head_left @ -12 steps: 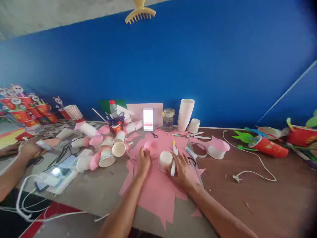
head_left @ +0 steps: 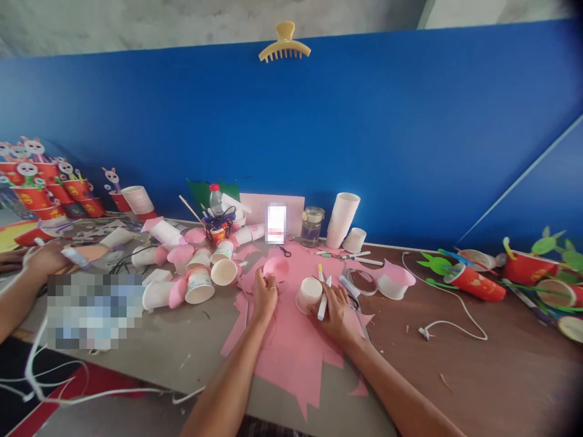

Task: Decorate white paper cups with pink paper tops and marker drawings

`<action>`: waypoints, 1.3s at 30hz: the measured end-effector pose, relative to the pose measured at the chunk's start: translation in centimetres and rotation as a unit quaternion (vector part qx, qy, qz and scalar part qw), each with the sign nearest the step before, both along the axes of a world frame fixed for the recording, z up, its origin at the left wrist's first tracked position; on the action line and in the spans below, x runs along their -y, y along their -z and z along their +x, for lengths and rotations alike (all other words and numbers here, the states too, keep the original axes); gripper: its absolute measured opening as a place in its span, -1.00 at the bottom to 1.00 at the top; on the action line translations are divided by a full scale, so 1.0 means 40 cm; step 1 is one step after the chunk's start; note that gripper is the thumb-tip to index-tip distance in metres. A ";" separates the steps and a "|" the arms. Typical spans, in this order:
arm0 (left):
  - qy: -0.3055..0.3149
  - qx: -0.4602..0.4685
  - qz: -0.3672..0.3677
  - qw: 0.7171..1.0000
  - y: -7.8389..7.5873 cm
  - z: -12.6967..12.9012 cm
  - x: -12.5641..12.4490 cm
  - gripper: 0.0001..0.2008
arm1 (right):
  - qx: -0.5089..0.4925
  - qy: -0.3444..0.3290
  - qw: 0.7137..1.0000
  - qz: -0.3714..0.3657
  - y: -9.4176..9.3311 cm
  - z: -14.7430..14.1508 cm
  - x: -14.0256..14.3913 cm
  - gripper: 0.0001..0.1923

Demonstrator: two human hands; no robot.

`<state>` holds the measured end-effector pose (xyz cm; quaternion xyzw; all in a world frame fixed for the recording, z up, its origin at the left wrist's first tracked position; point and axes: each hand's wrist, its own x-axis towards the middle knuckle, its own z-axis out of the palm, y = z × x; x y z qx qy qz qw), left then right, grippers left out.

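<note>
My left hand (head_left: 266, 292) pinches the near edge of a rounded pink paper piece (head_left: 277, 267) over the pink sheets (head_left: 291, 364). A white paper cup (head_left: 310, 292) stands upside down on those sheets, between my two hands. My right hand (head_left: 334, 309) is closed around a white marker (head_left: 323, 300), tilted with a blue end toward me. Its thumb lies against the cup's right side, and whether it presses on the cup is hard to tell. A yellow marker tip (head_left: 320, 272) shows just beyond. Right of that hand lie a glue tube (head_left: 350, 286) and a roll of clear tape (head_left: 363, 281).
Left are several white cups with pink paper (head_left: 157, 295). A phone (head_left: 276, 223), a lidded jar (head_left: 313, 224) and a tall cup stack (head_left: 342, 220) stand along the blue wall. A white cable (head_left: 464, 318) curls at right. Another person's hand (head_left: 45, 258) works at far left.
The view has tilted and shifted slightly, so more ceiling and more of the right-hand items show. Both my hands keep nearly the same pose around the cup.
</note>
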<state>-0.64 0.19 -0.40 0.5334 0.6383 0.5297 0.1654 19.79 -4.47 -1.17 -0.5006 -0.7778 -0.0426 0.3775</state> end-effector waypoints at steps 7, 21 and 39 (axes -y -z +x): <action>0.002 -0.001 -0.045 0.999 -0.020 0.009 0.012 -0.71 | 0.010 0.005 1.000 0.008 -0.008 0.008 -0.033 -0.46; 0.043 -0.137 -0.099 0.985 -0.010 0.015 0.016 -0.71 | -0.005 0.032 0.994 -0.101 -0.015 -0.006 -0.185 -0.55; 0.127 -0.245 -0.033 0.960 -0.028 0.027 0.037 -0.75 | -0.138 0.047 0.988 -0.054 -0.033 0.179 -0.100 -0.62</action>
